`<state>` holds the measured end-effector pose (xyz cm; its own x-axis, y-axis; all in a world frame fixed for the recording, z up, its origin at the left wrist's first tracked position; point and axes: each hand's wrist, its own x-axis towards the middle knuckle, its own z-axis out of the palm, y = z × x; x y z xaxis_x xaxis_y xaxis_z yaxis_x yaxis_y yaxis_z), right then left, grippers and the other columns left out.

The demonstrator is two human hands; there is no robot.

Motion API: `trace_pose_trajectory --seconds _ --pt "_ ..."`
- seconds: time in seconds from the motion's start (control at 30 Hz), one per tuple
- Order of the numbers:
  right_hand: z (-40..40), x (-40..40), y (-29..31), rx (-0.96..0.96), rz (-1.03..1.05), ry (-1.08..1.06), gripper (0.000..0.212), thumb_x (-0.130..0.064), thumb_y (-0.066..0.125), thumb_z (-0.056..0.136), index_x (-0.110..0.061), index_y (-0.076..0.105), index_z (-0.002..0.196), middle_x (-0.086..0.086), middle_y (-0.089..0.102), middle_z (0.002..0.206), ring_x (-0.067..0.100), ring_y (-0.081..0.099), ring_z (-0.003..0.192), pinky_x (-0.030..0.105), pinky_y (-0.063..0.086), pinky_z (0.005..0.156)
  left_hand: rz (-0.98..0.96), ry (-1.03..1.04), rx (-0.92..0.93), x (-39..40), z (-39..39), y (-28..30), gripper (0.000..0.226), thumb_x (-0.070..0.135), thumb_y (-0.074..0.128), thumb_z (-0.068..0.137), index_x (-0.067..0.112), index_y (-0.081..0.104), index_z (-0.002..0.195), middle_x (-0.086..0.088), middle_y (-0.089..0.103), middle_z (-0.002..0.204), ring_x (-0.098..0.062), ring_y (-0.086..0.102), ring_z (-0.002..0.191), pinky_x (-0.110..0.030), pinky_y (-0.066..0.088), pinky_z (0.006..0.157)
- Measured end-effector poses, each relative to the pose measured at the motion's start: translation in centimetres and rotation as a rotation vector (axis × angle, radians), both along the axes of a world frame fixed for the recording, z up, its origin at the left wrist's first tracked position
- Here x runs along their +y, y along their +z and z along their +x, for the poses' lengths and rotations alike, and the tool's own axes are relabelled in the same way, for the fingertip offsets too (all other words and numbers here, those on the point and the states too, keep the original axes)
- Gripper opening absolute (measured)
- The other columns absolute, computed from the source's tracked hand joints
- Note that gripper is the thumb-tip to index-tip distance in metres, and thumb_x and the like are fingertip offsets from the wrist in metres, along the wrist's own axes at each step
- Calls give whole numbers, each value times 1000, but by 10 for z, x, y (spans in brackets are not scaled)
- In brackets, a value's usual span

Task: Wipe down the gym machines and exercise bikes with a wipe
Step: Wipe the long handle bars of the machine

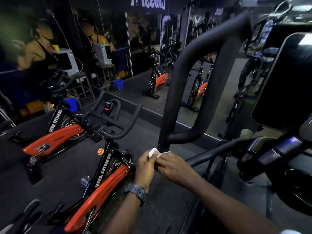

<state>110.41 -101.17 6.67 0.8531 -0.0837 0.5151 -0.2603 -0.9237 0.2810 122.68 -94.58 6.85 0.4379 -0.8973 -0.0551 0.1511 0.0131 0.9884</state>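
**Both hands on a wipe at the machine's handle**

A dark gym floor is stretching toward a mirrored wall, with orange exercise bikes standing in a row at the left. At the centre, a white wipe is sitting bunched against the foot of a black looped handle on a larger machine. The left hand, wearing a wristwatch, is gripping the wipe with curled fingers, and the right hand is pinching its other side, the two hands touching.

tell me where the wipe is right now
In the head view, the white wipe sits low centre, pinched between both hands at the base of the black handlebar post.
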Motion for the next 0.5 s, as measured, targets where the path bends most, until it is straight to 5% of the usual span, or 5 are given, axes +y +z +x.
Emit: trace_pose_trajectory --seconds 0.1,0.17,0.33,0.5 --pt "4 7 6 -249 135 -124 21 -15 55 94 -7 68 108 6 64 112 21 54 99 29 46 81 -18 1 26 -1 -2 9 30 26 48 104 10 73 104 -6 75 105 -17 69 102 -31 53 90" --pt "8 16 -9 -375 225 -158 23 -16 55 95 -5 67 111 7 61 117 23 52 102 28 48 84 -12 23 41 -3 -5 9 29 20 48 104 7 73 100 -7 75 99 -17 69 97 -26 54 85" --pt "-9 23 -68 -510 610 -274 39 -6 66 83 -16 52 118 4 48 119 25 56 101 27 49 85 39 42 -58 -5 -5 -6 27 24 50 101 16 76 100 -13 75 104 -28 67 101 -48 50 95" --pt "3 24 -56 -538 899 -417 49 -43 59 89 -7 50 122 8 60 115 23 56 106 39 48 91 63 62 -110 -3 -10 -22 32 17 46 103 21 76 95 -6 76 96 -22 67 92 -37 50 85"
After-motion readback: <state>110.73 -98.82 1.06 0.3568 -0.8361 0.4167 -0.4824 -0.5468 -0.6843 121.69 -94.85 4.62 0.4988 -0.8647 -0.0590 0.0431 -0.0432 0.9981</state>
